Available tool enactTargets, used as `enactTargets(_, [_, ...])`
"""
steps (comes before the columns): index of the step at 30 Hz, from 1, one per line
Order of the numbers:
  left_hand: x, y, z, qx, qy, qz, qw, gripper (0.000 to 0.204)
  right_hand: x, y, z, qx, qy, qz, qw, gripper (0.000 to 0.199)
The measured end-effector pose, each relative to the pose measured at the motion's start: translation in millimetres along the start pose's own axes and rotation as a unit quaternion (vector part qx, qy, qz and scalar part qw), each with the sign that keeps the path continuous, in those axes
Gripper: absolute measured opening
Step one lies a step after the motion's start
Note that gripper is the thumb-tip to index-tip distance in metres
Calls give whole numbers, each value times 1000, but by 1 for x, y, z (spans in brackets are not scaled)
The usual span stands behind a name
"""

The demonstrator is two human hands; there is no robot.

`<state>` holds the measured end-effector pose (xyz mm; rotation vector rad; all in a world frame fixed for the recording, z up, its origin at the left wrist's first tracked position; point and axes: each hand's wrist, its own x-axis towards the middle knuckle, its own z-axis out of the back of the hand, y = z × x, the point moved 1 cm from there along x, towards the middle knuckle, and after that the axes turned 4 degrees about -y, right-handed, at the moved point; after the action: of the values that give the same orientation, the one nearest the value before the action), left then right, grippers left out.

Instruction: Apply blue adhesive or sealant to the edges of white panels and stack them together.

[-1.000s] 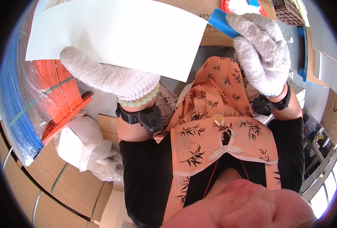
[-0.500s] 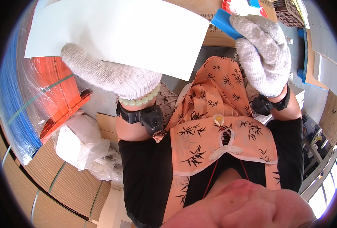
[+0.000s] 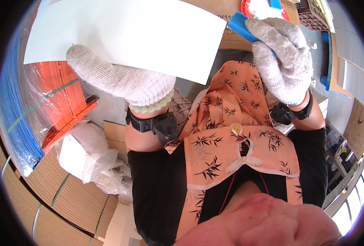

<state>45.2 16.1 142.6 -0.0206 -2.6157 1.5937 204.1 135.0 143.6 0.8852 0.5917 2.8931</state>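
Note:
A large white sheet point(image 3: 141, 37), smooth and stiff-looking, spans the upper left of the view. My left hand point(image 3: 120, 78), in a pale knitted glove, holds its near edge; the thumb lies over the sheet and the other fingers are hidden beneath it. To the right, my right hand point(image 3: 282, 61), also gloved, is closed around a flat blue piece point(image 3: 242, 27). The piece sticks out toward the sheet's right edge; I cannot tell its exact kind. Behind it stands a round red container point(image 3: 244, 8) with white contents and another blue piece point(image 3: 274, 3) in it.
A cardboard box point(image 3: 233, 43) lies beyond the sheet. Plastic-wrapped orange point(image 3: 63, 94) and blue goods stand at left, above stacked cardboard point(image 3: 55, 180). Crumpled clear plastic point(image 3: 96, 160) sits beside them. A brown crate point(image 3: 311, 14) is at far right. An orange patterned apron point(image 3: 239, 102) covers my lap.
The white sheet has tilted slightly, its right end rising and its left end dropping a little. My right hand with the blue piece has shifted slightly left. Both grips stay the same.

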Motion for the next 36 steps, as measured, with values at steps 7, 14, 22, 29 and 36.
enactTargets(7, [0,-6,6,-67,35,-2,997,88,-2,1,-5,30,-24,7,999,34])
enactTargets(14, [-5,-4,-13,58,-49,-75,994,92,-2,3,-5,16,-6,10,1000,35])
enactTargets(22, [-11,-10,-18,-2,-20,-19,1000,98,-5,0,-12,14,-40,-2,999,36])
enactTargets(29, [-5,-7,-9,-26,13,-11,1000,99,-6,0,-11,1,13,15,1000,33])
enactTargets(36, [-8,-9,-6,-13,7,-8,1000,99,-8,1,-11,-11,-2,8,1000,32])
